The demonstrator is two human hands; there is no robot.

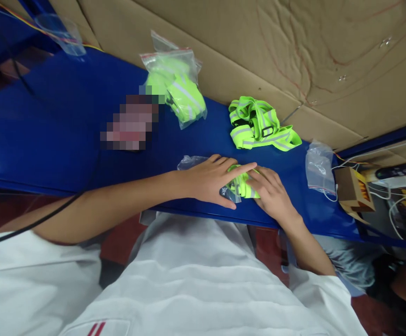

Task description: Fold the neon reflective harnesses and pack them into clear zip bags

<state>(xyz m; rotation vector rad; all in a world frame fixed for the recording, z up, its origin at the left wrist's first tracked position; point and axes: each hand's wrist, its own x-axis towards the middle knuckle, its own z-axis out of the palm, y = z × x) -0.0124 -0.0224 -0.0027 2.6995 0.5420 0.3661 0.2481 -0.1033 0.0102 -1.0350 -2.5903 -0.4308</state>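
Note:
Between my two hands, near the front edge of the blue table, lies a folded neon-green strap bundle [242,183] with grey stripes. My left hand [215,177] rests over a clear plastic bag [192,162] and the bundle's left side, its fingers spread. My right hand [269,190] touches the bundle's right side, fingers bent over it. Part of the bag shows under my left hand's fingertips. A loose tangle of green reflective straps [255,123] with a black buckle lies beyond my hands.
A filled zip bag of green straps [182,88] stands at the back, beside a blurred pinkish item [131,123]. An unfilled plastic bag [319,165], a small cardboard box [353,189] and white cables are at the right. A clear cup [65,35] sits far left.

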